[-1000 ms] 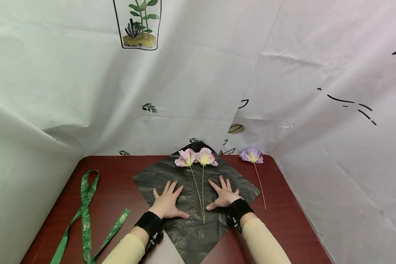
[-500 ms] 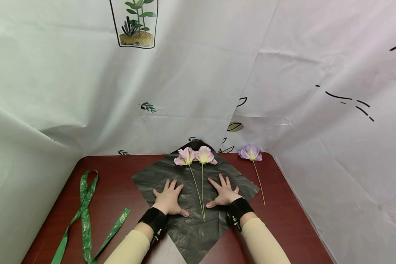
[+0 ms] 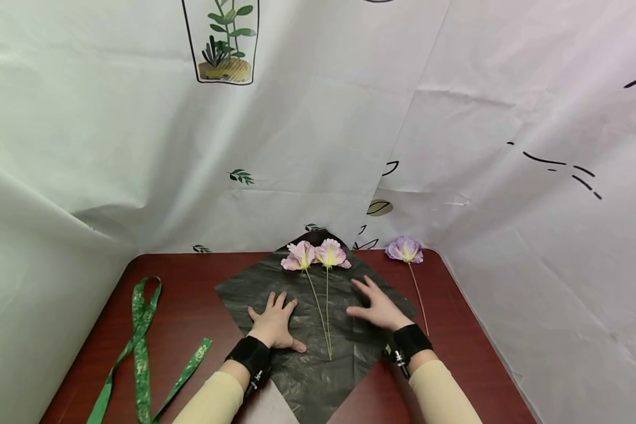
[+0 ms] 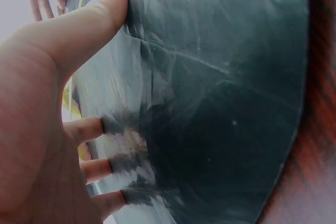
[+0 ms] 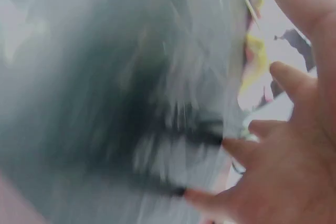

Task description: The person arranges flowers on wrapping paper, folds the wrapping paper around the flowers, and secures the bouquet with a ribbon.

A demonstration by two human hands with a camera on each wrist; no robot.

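A black wrapping sheet [image 3: 318, 388] lies in a diamond on the table, with two pink-and-yellow artificial flowers [image 3: 331, 253] side by side on it, their thin stems converging below. My left hand [image 3: 273, 325] rests spread on the sheet, left of the stems; in the left wrist view its fingertips [image 4: 94, 170] touch the dark surface. Right of the stems, my right hand [image 3: 378, 306] is over the sheet with its fingers extended. The right wrist view is blurred, and its fingers [image 5: 241, 150] are at the sheet's surface there. Neither hand holds anything.
A purple artificial flower [image 3: 405, 250] lies at the right, its stem pointing toward the front. At the left a green patterned ribbon [image 3: 141, 353] lies looped on the reddish-brown table [image 3: 191, 277]. White printed cloth [image 3: 307, 118] hangs behind the table and along its sides.
My right hand has shifted right, away from the stems, and its spread fingers have drawn closer together. The left hand stays pressed on the sheet, and the flowers keep their places.
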